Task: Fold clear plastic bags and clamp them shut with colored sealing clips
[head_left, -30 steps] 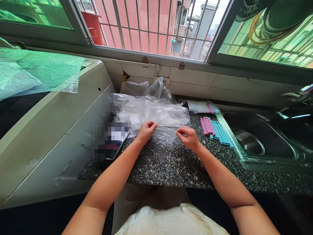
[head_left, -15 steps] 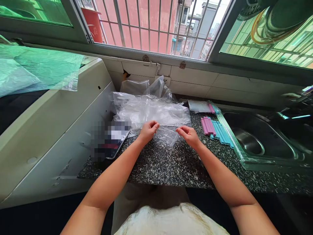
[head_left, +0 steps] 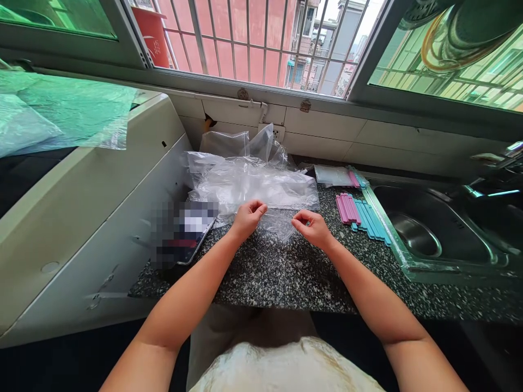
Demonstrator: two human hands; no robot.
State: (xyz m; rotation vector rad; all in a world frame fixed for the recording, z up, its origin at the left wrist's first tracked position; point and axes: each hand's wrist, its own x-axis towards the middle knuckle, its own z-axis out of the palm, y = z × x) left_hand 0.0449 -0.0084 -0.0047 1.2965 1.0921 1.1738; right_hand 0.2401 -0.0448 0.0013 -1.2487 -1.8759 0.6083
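Observation:
A small clear plastic bag [head_left: 278,221] lies on the speckled granite counter [head_left: 286,272]. My left hand [head_left: 247,215] pinches its left top edge. My right hand [head_left: 311,226] pinches the right top edge, a short way apart from the left. Behind the bag a heap of more clear plastic bags [head_left: 249,179] is piled against the tiled wall. A row of pink clips [head_left: 347,209] and teal clips [head_left: 370,219] lies to the right of my right hand, next to the sink.
A steel sink [head_left: 425,234] is set into the counter at right, with a tap [head_left: 486,191] beyond it. A white appliance [head_left: 81,201] stands at left with green plastic film [head_left: 61,114] on top. A phone [head_left: 186,231] rests at the counter's left edge.
Both hands have drawn slightly closer together along the bag's top edge and shifted a little away from me. The bag's free corner has folded in.

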